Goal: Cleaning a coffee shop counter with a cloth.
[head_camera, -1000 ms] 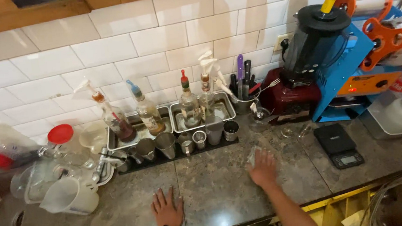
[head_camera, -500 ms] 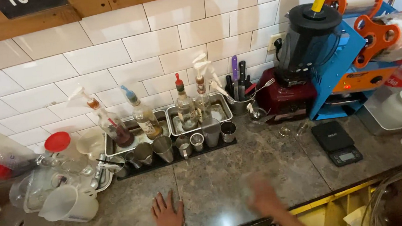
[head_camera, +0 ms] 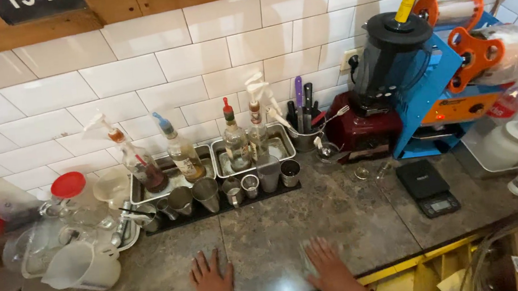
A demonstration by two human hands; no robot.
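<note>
Stone counter (head_camera: 355, 218) – right hand (head_camera: 329, 270) pulled back toward near edge, flat, empty; left hand (head_camera: 211, 280) unmoved – splayed, holding nothing.

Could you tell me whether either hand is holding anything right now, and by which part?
Nothing is held. The left hand lies flat, fingers spread, on the stone counter. The right hand also rests palm-down on it, though it is blurred.

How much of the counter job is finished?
Looks done: the metal cups stand in a row on the black mat, and the stone counter in front looks bare. In hand: the left hand lies flat; the right hand presses on what may be a pale cloth, blurred. Left: maybe the patch around the black scale.
</note>
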